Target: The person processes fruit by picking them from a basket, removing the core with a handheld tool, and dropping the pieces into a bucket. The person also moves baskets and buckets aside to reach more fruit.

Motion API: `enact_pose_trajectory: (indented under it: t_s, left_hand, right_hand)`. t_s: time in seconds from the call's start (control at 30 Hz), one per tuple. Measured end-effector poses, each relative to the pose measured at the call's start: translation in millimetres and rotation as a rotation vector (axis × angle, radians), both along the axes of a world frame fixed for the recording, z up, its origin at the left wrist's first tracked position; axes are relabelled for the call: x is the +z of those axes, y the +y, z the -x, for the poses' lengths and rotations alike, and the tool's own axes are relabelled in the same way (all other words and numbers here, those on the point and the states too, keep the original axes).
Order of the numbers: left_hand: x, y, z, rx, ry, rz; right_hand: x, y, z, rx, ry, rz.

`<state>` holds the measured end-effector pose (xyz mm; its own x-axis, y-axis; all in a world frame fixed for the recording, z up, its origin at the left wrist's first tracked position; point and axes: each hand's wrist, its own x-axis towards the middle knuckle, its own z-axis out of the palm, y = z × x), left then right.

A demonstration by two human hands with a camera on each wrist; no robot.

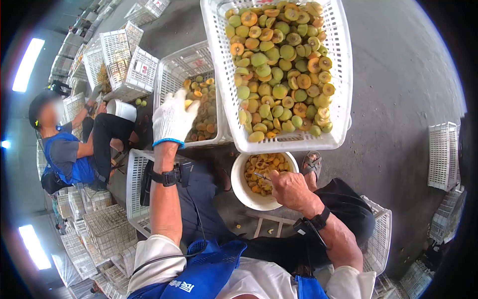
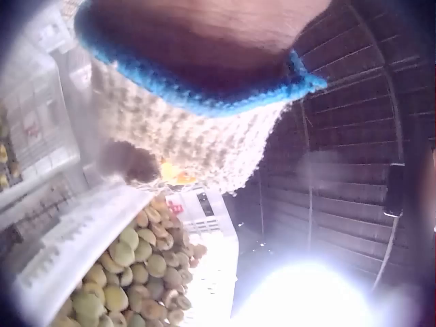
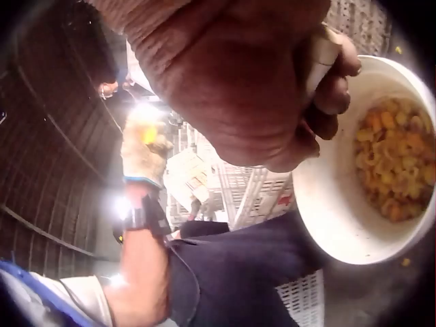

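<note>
Over the left crate [image 1: 160, 99] of cut fruit, my left hand [image 1: 174, 119] wears a white knit glove with a blue cuff. Its fingers are spread, with a yellow fruit piece [image 1: 188, 103] between them; this piece also shows against the glove [image 3: 143, 160] in the right wrist view. My bare right hand [image 1: 296, 192] grips a slim metal tool [image 1: 263, 177] with a pale handle [image 3: 321, 61]. The tool's tip points over a white bucket [image 1: 240, 192] holding yellow-orange fruit pieces [image 3: 392, 160]. Inside the bucket, the pieces lie well below the rim.
A tilted white crate [image 1: 343, 74] full of halved green-and-orange fruit [image 1: 279, 70] stands ahead, close beyond the bucket. Another person [image 1: 69, 149] sits at the left beside a white bucket [image 1: 122, 110]. Stacked crates [image 1: 109, 229] line the left; more crates [image 1: 443, 157] stand far right.
</note>
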<state>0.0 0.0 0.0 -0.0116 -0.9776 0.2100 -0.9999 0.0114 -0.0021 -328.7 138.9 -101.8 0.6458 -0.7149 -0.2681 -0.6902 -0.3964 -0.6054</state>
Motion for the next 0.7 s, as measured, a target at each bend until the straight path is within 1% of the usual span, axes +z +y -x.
enact_pose_trajectory:
  t_s: [0.03, 0.07, 0.1, 0.17, 0.2, 0.3, 0.37, 0.43, 0.5, 0.53, 0.6, 0.63, 0.7]
  left_hand:
    - [3.6, -1.6, -1.9, 0.071, -0.146, 0.005]
    - [4.8, -0.9, 0.8, 0.033, -0.112, 0.144]
    - [1.3, -0.4, 32.3, 0.030, -0.075, 0.138]
    - [4.9, -7.3, 57.1, -0.276, 0.321, 0.303]
    - [12.2, -12.1, 78.7, -0.311, 0.439, 0.259]
    - [-16.4, -56.4, 122.6, -0.335, 0.489, 0.221]
    - [-34.1, -88.9, 146.2, -0.237, 0.386, 0.064]
    - [-47.7, -104.4, 159.5, -0.176, 0.272, 0.026]
    - [-63.8, -123.8, 171.5, -0.002, 0.281, -0.125]
    - [-74.2, -126.2, 176.7, -0.005, 0.274, -0.129]
    - [-92.5, -130.9, 187.4, 0.175, 0.342, -0.045]
    - [-100.4, -131.8, 192.0, 0.172, 0.338, -0.045]
    - [-113.9, -128.3, 197.7, 0.197, 0.332, 0.067]
  right_hand:
    - [2.5, -2.4, -5.0, -0.067, -0.045, 0.048]
    - [4.9, -6.8, -9.5, -0.132, -0.092, 0.099]
    - [19.4, -4.5, 15.4, -0.136, -0.054, 0.096]
    - [26.5, -10.6, 10.7, -0.203, -0.208, 0.186]
    - [27.5, -12.8, 5.3, -0.249, -0.218, 0.188]
    - [35.2, -20.4, 7.7, -0.292, -0.247, 0.167]
    - [37.4, -21.7, 11.3, -0.306, -0.247, 0.120]
    - [34.5, -21.2, 10.6, -0.354, -0.222, 0.126]
    - [33.0, -21.9, 13.9, -0.363, -0.228, 0.103]
    - [32.9, -20.9, 15.4, -0.364, -0.224, 0.078]
    - [33.0, -19.1, 17.0, -0.382, -0.218, 0.081]
    - [33.5, -19.6, 16.8, -0.399, -0.210, 0.086]
    - [36.9, -21.2, 17.2, -0.411, -0.215, 0.079]
